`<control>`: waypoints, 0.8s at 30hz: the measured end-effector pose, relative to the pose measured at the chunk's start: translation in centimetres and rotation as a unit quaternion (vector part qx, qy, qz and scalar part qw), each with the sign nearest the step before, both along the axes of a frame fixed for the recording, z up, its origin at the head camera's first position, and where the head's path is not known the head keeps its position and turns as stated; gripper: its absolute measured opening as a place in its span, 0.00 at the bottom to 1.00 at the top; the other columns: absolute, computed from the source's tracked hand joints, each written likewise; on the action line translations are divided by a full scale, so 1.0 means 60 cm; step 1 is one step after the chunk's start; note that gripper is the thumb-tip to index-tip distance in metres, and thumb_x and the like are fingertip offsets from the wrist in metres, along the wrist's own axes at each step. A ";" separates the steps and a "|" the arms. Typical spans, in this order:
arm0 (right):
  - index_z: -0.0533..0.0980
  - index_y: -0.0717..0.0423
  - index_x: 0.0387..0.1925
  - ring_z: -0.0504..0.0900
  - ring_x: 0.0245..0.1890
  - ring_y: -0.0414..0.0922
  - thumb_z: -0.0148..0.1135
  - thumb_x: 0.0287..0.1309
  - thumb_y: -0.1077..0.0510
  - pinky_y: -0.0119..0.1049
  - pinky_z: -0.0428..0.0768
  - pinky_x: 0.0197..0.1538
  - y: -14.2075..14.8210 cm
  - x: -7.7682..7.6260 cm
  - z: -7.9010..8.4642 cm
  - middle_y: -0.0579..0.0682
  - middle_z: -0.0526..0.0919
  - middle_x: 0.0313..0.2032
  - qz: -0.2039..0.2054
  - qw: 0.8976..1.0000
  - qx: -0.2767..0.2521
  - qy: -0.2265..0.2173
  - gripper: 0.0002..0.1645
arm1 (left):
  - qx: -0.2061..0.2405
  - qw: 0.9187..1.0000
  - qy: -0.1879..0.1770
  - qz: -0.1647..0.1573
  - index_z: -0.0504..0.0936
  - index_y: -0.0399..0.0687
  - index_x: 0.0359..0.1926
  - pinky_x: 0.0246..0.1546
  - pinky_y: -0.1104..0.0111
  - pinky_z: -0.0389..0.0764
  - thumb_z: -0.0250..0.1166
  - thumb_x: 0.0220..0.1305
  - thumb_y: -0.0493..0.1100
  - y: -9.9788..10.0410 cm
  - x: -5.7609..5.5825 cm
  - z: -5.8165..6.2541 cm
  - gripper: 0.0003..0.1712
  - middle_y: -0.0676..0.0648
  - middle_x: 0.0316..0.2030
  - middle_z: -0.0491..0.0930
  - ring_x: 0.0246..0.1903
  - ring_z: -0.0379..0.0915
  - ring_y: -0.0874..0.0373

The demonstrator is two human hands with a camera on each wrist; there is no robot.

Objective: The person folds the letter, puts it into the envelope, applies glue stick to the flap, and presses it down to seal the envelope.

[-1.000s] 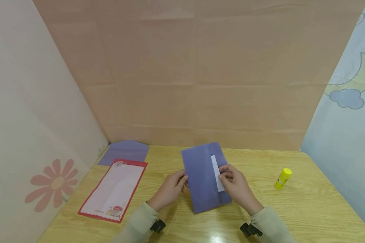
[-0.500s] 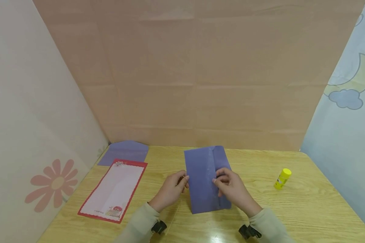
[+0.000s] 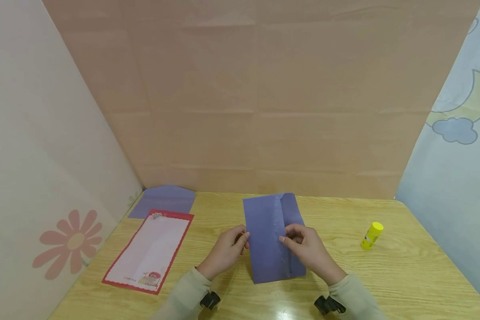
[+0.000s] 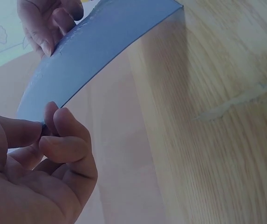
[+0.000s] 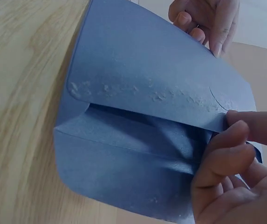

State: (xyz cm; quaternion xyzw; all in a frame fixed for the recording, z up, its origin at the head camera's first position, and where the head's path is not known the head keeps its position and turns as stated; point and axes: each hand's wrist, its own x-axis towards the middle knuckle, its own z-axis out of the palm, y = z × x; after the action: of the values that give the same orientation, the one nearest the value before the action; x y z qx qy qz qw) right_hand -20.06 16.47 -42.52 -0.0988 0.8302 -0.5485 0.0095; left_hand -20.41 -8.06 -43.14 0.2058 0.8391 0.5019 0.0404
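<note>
A purple-blue paper envelope [image 3: 264, 242] is held up, tilted, over the table. My left hand [image 3: 222, 250] pinches its left edge between thumb and fingers, as the left wrist view also shows. At the mouth of the pocket, my right hand [image 3: 312, 252] pinches the pocket's edge [image 5: 156, 114], with the thumb on the outside and fingers at the inside. Rough whitish smears run along that edge in the right wrist view. The unfolded flap [image 5: 124, 172] lies on the right side. No white paper shows in the pocket in the head view; the pocket's depth is hidden.
A second purple envelope [image 3: 166, 200] lies at the back left of the wooden table [image 3: 408, 271]. In front of it is a red-bordered sheet of paper [image 3: 150, 249]. A yellow glue stick [image 3: 372, 235] stands at the right. Paper-covered walls enclose the table.
The white paper at the envelope's mouth has gone out of sight into the envelope. My right hand has shifted slightly left and down, from the paper to the pocket's edge. My left hand keeps its grip.
</note>
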 end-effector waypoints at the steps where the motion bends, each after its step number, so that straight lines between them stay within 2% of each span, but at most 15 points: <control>1: 0.80 0.62 0.41 0.69 0.20 0.38 0.67 0.62 0.60 0.32 0.71 0.25 0.000 0.001 0.001 0.50 0.80 0.31 0.001 1.000 -0.002 0.000 0.10 | 0.000 1.000 0.000 0.000 0.75 0.35 0.35 0.21 0.73 0.67 0.49 0.80 0.41 0.000 0.000 0.000 0.16 0.36 0.32 0.80 0.28 0.75 0.38; 7: 0.79 0.64 0.44 0.71 0.20 0.37 0.69 0.60 0.62 0.31 0.71 0.26 0.000 -0.001 0.000 0.51 0.82 0.31 -0.008 1.000 -0.024 -0.013 0.13 | -0.001 1.000 -0.001 0.002 0.75 0.34 0.35 0.20 0.73 0.67 0.49 0.79 0.41 0.000 0.000 -0.001 0.17 0.36 0.31 0.80 0.26 0.75 0.41; 15: 0.78 0.63 0.44 0.76 0.22 0.40 0.72 0.57 0.63 0.32 0.73 0.28 -0.001 -0.005 -0.003 0.52 0.83 0.30 -0.018 0.999 -0.022 -0.020 0.15 | -0.010 1.000 0.009 0.009 0.75 0.36 0.32 0.20 0.72 0.67 0.50 0.79 0.42 0.001 -0.001 -0.001 0.17 0.38 0.28 0.79 0.21 0.68 0.62; 24: 0.77 0.64 0.45 0.81 0.25 0.43 0.73 0.56 0.62 0.32 0.77 0.32 0.000 -0.005 -0.002 0.53 0.85 0.31 -0.015 0.999 -0.027 -0.022 0.17 | -0.016 1.000 0.014 0.013 0.74 0.36 0.31 0.20 0.73 0.67 0.52 0.78 0.41 0.003 -0.001 -0.004 0.17 0.38 0.25 0.79 0.18 0.66 0.64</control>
State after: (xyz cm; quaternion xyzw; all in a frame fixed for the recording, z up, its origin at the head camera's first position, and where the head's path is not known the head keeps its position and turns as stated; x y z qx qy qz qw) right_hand -20.35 16.47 -42.62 -0.0745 0.8160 -0.5729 0.0170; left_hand -20.47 -7.88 -43.36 0.2010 0.8503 0.4858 0.0255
